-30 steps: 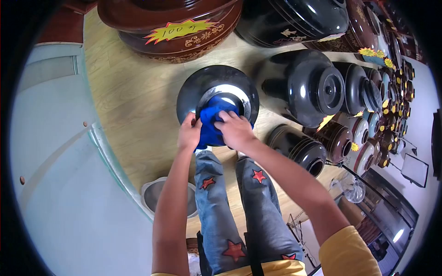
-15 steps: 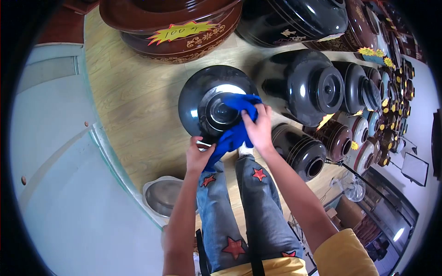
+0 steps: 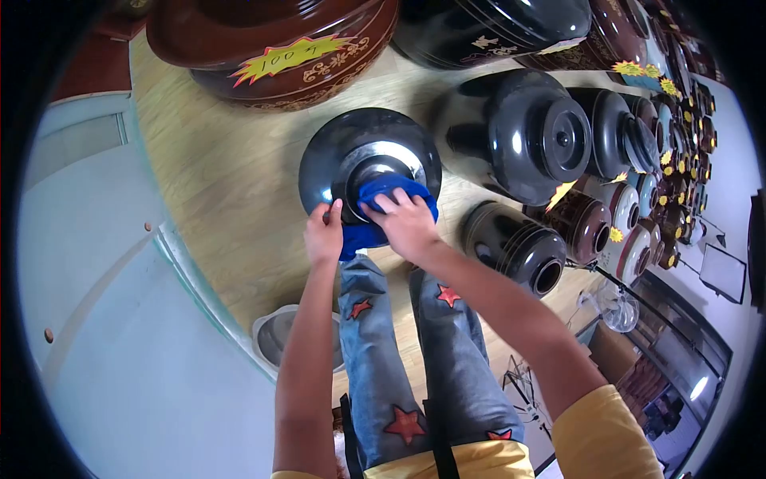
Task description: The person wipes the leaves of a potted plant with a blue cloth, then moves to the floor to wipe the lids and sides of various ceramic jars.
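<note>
A glossy black round jar [image 3: 327, 152] stands on the wooden floor before my feet, with a smaller raised ring on its top. My right hand [image 3: 403, 222] presses a bunched blue cloth [image 3: 415, 190] onto this ring, fingers bent over the fabric. Part of the same cloth hangs down the jar's near side. At the near left rim, my left hand [image 3: 325, 233] has thumb and forefinger close together at the edge, beside the hanging cloth; what it pinches is too small to make out.
A big brown pot [image 3: 279, 88] with a yellow label lies beyond the jar. Dark jars [image 3: 511, 136] crowd the right side, one [image 3: 511, 243] near my right forearm. A pale basin [image 3: 275, 335] sits on the floor at lower left, beside a light blue panel [image 3: 136, 303].
My right hand has moved left and down, bunching the cloth over the jar's top. My left hand has shifted slightly left and up along the rim.
</note>
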A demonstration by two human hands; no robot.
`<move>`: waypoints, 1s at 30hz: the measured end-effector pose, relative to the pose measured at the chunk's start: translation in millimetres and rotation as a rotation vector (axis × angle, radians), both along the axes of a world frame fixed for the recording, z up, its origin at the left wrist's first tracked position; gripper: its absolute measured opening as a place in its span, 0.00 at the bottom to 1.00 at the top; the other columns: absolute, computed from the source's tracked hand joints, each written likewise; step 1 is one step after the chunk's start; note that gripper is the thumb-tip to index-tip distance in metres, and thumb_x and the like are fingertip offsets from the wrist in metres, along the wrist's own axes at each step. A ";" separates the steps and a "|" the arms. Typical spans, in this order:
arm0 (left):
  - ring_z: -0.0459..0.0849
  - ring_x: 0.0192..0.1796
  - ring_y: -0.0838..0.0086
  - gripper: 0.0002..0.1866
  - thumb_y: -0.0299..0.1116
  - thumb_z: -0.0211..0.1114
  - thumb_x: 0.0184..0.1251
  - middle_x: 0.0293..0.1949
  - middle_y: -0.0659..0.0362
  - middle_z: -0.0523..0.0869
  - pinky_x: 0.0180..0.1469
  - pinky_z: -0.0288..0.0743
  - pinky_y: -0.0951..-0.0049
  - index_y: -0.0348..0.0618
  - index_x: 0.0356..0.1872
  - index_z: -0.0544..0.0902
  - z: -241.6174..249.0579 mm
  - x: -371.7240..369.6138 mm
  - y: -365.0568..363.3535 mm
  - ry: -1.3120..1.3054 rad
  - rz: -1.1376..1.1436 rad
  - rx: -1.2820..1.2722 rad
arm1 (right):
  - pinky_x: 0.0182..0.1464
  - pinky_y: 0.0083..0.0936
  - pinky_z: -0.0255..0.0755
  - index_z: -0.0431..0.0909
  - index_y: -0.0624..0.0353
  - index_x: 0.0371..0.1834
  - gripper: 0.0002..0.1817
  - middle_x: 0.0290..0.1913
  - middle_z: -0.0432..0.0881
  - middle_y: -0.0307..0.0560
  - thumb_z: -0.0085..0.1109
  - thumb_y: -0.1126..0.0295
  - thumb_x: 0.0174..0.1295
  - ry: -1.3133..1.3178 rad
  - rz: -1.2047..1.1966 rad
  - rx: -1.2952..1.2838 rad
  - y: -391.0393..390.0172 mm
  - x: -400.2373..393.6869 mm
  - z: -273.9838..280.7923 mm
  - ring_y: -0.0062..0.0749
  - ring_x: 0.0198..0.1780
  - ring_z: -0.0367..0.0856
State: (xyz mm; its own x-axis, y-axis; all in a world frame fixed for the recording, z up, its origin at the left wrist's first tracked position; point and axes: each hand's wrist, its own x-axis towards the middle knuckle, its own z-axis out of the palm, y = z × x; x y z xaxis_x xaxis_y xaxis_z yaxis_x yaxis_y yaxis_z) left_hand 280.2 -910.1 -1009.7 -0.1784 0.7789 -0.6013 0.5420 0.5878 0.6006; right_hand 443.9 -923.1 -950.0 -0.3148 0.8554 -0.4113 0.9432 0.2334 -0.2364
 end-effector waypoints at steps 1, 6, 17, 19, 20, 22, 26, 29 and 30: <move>0.81 0.24 0.70 0.20 0.52 0.61 0.63 0.20 0.55 0.82 0.31 0.72 0.69 0.41 0.30 0.80 2.3 1.8 0.8 -0.002 -0.001 0.005 | 0.52 0.36 0.69 0.78 0.36 0.54 0.22 0.51 0.70 0.37 0.51 0.67 0.55 -0.068 0.067 -0.065 5.0 11.1 10.7 0.35 0.57 0.66; 0.80 0.26 0.69 0.21 0.51 0.59 0.64 0.21 0.51 0.81 0.31 0.71 0.68 0.40 0.32 0.80 8.8 9.7 -3.8 0.174 -0.047 -0.001 | 0.48 0.32 0.71 0.77 0.40 0.55 0.20 0.50 0.66 0.41 0.49 0.67 0.58 -0.430 0.140 -0.093 45.8 35.7 28.1 0.35 0.55 0.64; 0.78 0.25 0.65 0.20 0.52 0.62 0.61 0.21 0.53 0.80 0.31 0.71 0.63 0.42 0.33 0.81 4.3 9.2 -14.5 0.056 0.039 0.009 | 0.42 0.30 0.72 0.84 0.58 0.37 0.11 0.48 0.68 0.42 0.54 0.69 0.55 -0.401 -0.088 -0.148 13.4 5.0 4.7 0.35 0.51 0.69; 0.73 0.20 0.73 0.20 0.50 0.63 0.61 0.16 0.56 0.77 0.27 0.68 0.68 0.40 0.30 0.81 0.4 7.7 -14.0 0.056 0.022 0.058 | 0.43 0.33 0.75 0.83 0.60 0.38 0.11 0.50 0.69 0.44 0.55 0.69 0.53 -0.255 -0.231 -0.290 6.3 -7.5 12.1 0.38 0.51 0.72; 0.73 0.21 0.73 0.20 0.51 0.63 0.61 0.17 0.56 0.77 0.27 0.68 0.68 0.40 0.30 0.81 -2.0 6.7 -14.2 0.070 0.009 0.052 | 0.45 0.34 0.75 0.83 0.60 0.38 0.12 0.51 0.70 0.46 0.56 0.70 0.52 -0.148 -0.303 -0.299 0.9 -13.4 14.2 0.40 0.50 0.73; 0.73 0.21 0.74 0.21 0.51 0.63 0.61 0.17 0.55 0.77 0.27 0.68 0.68 0.40 0.30 0.81 2.6 6.1 -10.3 0.084 0.005 0.054 | 0.51 0.35 0.74 0.82 0.58 0.43 0.16 0.50 0.71 0.50 0.58 0.70 0.48 0.094 -0.475 -0.320 0.2 -19.5 16.2 0.47 0.48 0.76; 0.75 0.24 0.75 0.25 0.53 0.62 0.62 0.18 0.54 0.78 0.30 0.69 0.70 0.35 0.29 0.80 6.1 -0.4 -11.7 -0.019 0.038 -0.039 | 0.53 0.30 0.68 0.82 0.52 0.48 0.20 0.44 0.73 0.50 0.57 0.70 0.48 0.699 -0.835 -0.459 -6.6 8.2 -9.9 0.44 0.46 0.76; 0.76 0.26 0.75 0.26 0.54 0.64 0.60 0.21 0.55 0.79 0.33 0.71 0.72 0.33 0.29 0.80 32.7 -12.5 -4.2 -0.121 0.027 -0.104 | 0.52 0.27 0.68 0.83 0.55 0.46 0.19 0.42 0.74 0.48 0.57 0.71 0.47 0.923 -1.143 -0.433 -7.7 26.5 15.1 0.38 0.44 0.76; 0.78 0.27 0.74 0.26 0.54 0.66 0.58 0.23 0.56 0.80 0.36 0.73 0.72 0.34 0.29 0.80 46.8 -17.7 2.0 -0.156 -0.016 -0.170 | 0.52 0.26 0.68 0.82 0.57 0.46 0.19 0.42 0.75 0.48 0.57 0.72 0.47 0.920 -1.214 -0.349 -5.5 33.7 23.1 0.36 0.44 0.76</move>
